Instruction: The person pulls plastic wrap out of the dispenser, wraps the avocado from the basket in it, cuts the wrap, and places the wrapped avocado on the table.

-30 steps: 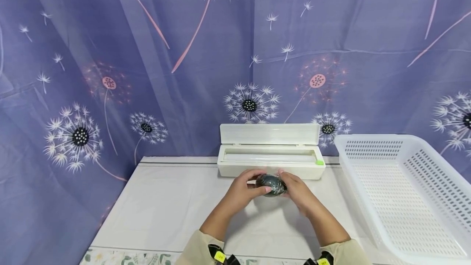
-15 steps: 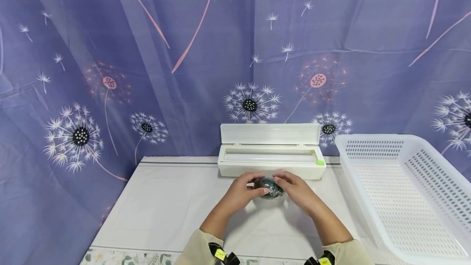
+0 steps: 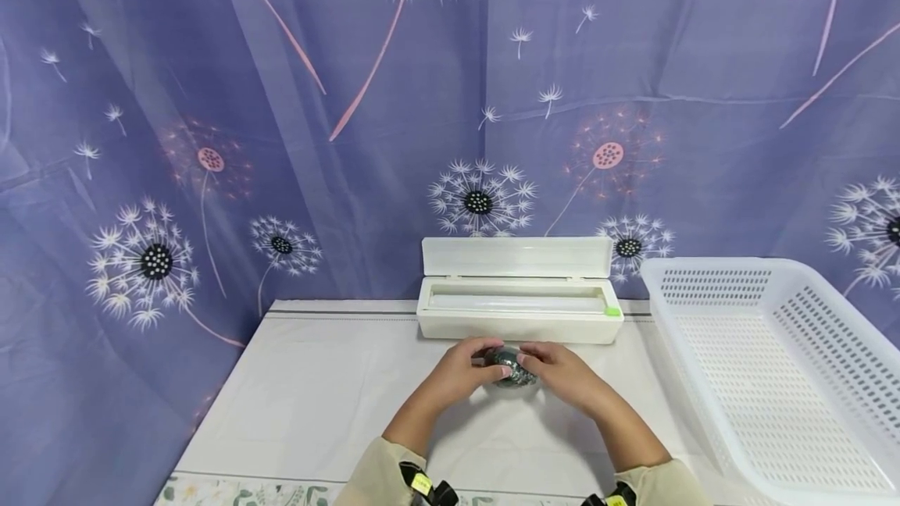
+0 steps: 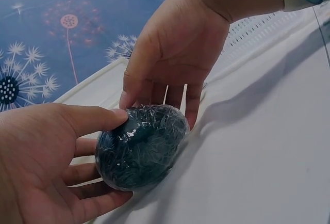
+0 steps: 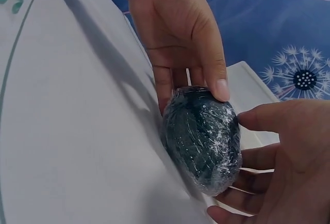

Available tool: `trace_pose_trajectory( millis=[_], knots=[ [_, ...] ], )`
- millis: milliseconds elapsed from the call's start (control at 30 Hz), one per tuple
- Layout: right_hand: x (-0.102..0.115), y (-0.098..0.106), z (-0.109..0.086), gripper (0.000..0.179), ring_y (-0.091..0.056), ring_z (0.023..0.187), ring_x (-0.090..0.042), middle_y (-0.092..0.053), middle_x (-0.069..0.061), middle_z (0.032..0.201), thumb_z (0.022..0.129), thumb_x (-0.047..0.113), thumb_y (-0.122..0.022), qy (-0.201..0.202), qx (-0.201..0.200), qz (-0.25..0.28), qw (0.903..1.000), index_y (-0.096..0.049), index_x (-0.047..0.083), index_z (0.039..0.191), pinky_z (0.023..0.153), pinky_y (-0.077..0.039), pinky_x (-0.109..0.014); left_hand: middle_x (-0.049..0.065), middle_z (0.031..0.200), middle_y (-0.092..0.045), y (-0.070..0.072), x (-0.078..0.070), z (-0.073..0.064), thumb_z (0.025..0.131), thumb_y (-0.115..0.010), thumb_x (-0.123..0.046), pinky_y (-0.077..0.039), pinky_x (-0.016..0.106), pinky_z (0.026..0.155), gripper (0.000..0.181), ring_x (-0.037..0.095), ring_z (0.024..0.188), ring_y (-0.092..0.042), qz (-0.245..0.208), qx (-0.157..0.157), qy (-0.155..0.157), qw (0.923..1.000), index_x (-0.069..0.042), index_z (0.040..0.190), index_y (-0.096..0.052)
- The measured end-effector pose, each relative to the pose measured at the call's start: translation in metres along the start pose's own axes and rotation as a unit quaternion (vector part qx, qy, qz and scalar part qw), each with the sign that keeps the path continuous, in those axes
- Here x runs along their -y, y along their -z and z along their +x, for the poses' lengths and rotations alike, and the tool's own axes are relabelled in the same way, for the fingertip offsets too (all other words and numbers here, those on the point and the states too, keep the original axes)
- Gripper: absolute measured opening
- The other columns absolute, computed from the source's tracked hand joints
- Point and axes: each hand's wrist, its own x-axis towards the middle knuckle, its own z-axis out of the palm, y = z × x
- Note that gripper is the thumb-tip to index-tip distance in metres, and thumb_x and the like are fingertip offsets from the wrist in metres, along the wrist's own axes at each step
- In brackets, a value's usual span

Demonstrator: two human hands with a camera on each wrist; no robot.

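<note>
A dark green, rounded oval thing point(image 3: 516, 378) wrapped in crinkled, glossy clear film is held between both hands, low over the white cloth. My left hand point(image 3: 453, 377) grips its left side, thumb on the near face and fingers curled behind. On the other side my right hand point(image 3: 566, 377) holds it with the thumb on top and the fingers round the back. Both wrist views show the wrapped thing closely, as in the left wrist view, where the film point(image 4: 147, 144) is bunched in creases. The fingers partly hide its far side.
Just behind the hands stands a long white cling film box point(image 3: 520, 328), its lid point(image 3: 516, 258) raised, a roll point(image 3: 516, 302) inside and a green slider point(image 3: 612, 311) at the right. A white perforated basket point(image 3: 692, 404) occupies the right side. A purple dandelion-print curtain point(image 3: 380, 201) hangs behind.
Both hands have brought the wrapped thing slightly nearer the person and a little left. The right hand has shifted left along it, its thumb moving farther over the top. Box and basket stay put.
</note>
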Motion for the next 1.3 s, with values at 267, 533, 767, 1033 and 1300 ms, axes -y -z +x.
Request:
trace_pose_trajectory(
  millis=[267, 533, 767, 1033, 1300],
  knots=[
    [-0.0047, 0.0009, 0.0003, 0.041, -0.052, 0.122, -0.037, -0.059, -0.017, 0.129, 0.1, 0.031, -0.056, 0.016, 0.014, -0.029, 0.9994, -0.062, 0.002, 0.129, 0.102, -0.038, -0.057, 0.008, 0.128, -0.055, -0.0016, 0.0027, 0.0019, 0.088, -0.074, -0.031, -0.053, 0.033, 0.085, 0.046, 0.028, 0.111, -0.06, -0.001, 0.011, -0.005, 0.9999, -0.012, 0.129, -0.062],
    [-0.005, 0.0022, 0.001, 0.037, -0.049, 0.125, -0.035, -0.058, -0.015, 0.131, 0.102, 0.027, -0.053, 0.023, 0.028, -0.045, 0.9983, -0.062, 0.004, 0.129, 0.101, -0.038, -0.056, 0.007, 0.126, -0.055, -0.0024, 0.0033, 0.0029, 0.087, -0.075, -0.031, -0.053, 0.033, 0.085, 0.046, 0.025, 0.11, -0.061, 0.004, 0.008, -0.005, 0.9999, -0.013, 0.128, -0.063],
    [-0.0058, 0.0025, -0.0016, 0.04, -0.05, 0.125, -0.035, -0.058, -0.016, 0.132, 0.102, 0.029, -0.052, 0.023, 0.013, -0.048, 0.9985, -0.059, 0.005, 0.133, 0.103, -0.037, -0.056, 0.006, 0.127, -0.054, -0.0061, 0.0051, 0.004, 0.09, -0.072, -0.033, -0.052, 0.03, 0.085, 0.051, 0.023, 0.111, -0.059, 0.018, 0.013, -0.016, 0.9996, -0.012, 0.134, -0.059],
    [-0.0058, 0.0037, -0.004, 0.039, -0.049, 0.125, -0.036, -0.057, -0.016, 0.133, 0.102, 0.028, -0.05, 0.032, 0.005, -0.04, 0.9987, -0.059, 0.007, 0.134, 0.104, -0.035, -0.057, 0.0, 0.127, -0.056, -0.007, 0.0047, 0.0046, 0.09, -0.069, -0.043, -0.05, 0.032, 0.09, 0.058, 0.018, 0.113, -0.057, 0.039, 0.016, -0.028, 0.9987, -0.016, 0.14, -0.056],
    [-0.0055, 0.0035, -0.0017, 0.034, -0.051, 0.121, -0.033, -0.058, -0.013, 0.127, 0.101, 0.023, -0.053, 0.077, -0.024, -0.038, 0.996, -0.062, 0.007, 0.13, 0.099, -0.042, -0.054, 0.003, 0.132, -0.055, -0.0077, 0.0048, 0.0058, 0.089, -0.067, -0.05, -0.049, 0.038, 0.093, 0.062, 0.021, 0.115, -0.058, 0.061, -0.004, -0.039, 0.9974, -0.017, 0.14, -0.055]
  ],
)
